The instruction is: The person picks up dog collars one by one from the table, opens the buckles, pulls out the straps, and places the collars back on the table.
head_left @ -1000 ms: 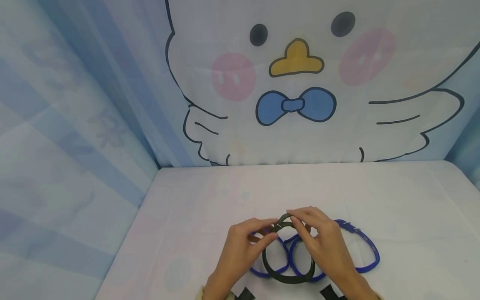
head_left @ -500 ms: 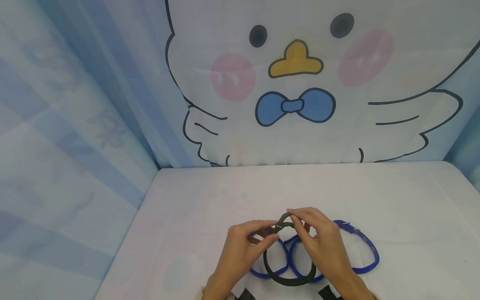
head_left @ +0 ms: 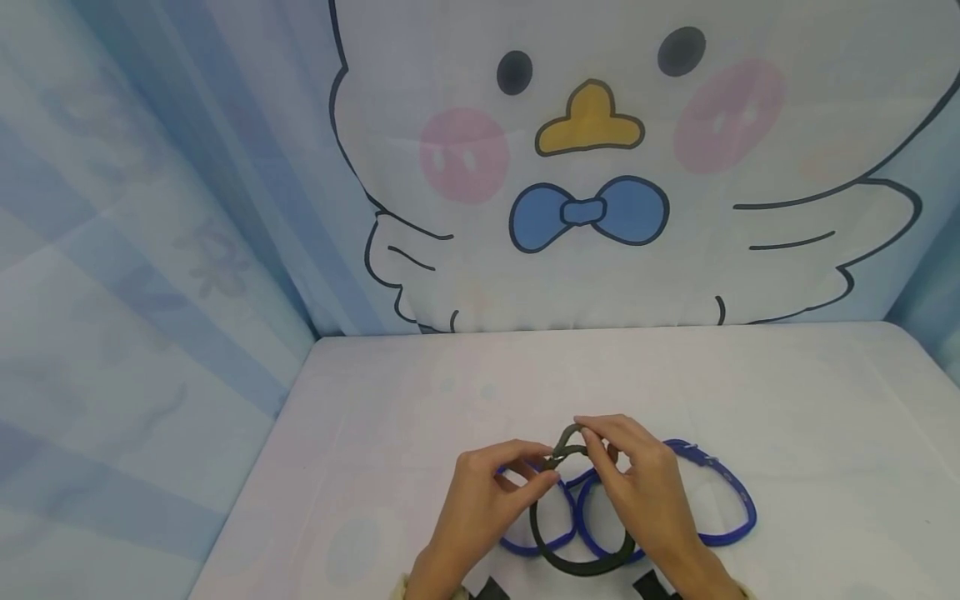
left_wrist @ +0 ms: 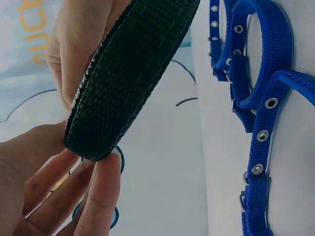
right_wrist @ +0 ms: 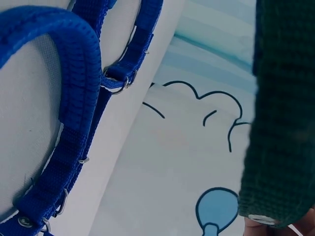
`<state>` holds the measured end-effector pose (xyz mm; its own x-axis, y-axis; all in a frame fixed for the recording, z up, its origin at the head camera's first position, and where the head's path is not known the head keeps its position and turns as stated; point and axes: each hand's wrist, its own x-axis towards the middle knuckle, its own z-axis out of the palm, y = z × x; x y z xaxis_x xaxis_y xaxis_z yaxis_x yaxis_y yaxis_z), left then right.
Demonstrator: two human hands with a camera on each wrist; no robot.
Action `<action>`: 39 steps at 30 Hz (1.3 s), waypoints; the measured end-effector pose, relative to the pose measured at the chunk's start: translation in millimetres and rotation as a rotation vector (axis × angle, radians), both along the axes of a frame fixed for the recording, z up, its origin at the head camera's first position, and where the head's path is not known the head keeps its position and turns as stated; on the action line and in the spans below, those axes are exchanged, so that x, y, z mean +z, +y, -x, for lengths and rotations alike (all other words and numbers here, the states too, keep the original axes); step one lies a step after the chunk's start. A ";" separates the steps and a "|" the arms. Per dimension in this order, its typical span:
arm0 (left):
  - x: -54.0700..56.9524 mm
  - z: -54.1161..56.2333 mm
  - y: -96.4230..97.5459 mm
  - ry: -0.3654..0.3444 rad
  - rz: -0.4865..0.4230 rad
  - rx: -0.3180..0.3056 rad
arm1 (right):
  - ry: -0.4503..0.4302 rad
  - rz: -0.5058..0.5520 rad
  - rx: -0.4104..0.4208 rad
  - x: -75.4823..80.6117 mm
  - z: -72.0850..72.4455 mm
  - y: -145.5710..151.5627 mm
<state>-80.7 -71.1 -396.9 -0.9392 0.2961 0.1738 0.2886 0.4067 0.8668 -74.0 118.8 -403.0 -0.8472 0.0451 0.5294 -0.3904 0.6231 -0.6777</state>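
My head view shows the left hand (head_left: 491, 500) low in the centre, thumb and fingers pinching a dark green strap (left_wrist: 130, 78); to its right, the right hand (head_left: 641, 483) pinches it too. The strap's loop sits at bottom centre, blue straps (left_wrist: 278, 44) beyond it on the white table (head_left: 360, 400).

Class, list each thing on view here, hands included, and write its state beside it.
Dark green collar: curved into a loop, held up; whether buckled, cannot tell.
Blue collars: looped, resting on the table.
Left hand: pinching the dark green collar.
Right hand: pinching it too.
Curtain: hanging behind the table.
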 end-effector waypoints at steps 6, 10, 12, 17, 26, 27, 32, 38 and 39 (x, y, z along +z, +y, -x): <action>-0.6 -1.2 -1.0 0.000 -0.023 -0.001 | 0.000 -0.005 0.008 0.5 0.2 0.9; -1.4 -0.9 -2.2 0.011 -0.055 -0.005 | -0.021 -0.018 0.021 1.1 0.3 1.7; -2.3 -0.1 -3.1 0.004 -0.068 -0.003 | -0.025 -0.027 0.031 1.5 0.5 1.9; -4.9 4.4 -4.7 -0.046 -0.090 -0.004 | -0.003 -0.033 0.066 2.4 0.9 1.9; -5.8 9.8 -2.7 -0.064 -0.127 -0.003 | 0.033 -0.016 0.129 0.9 -0.7 0.4; -5.8 9.7 -2.3 -0.075 -0.131 -0.002 | 0.032 -0.013 0.130 0.7 -0.8 0.2; -7.1 10.0 -1.2 -0.183 -0.156 -0.014 | 0.017 0.007 0.137 -0.2 -1.9 -0.6; -5.9 8.6 0.4 -0.382 -0.209 -0.050 | -0.002 0.020 0.141 -0.9 -2.4 -2.3; -5.6 7.9 1.0 -0.406 -0.220 -0.051 | -0.001 0.024 0.143 -0.9 -2.2 -2.4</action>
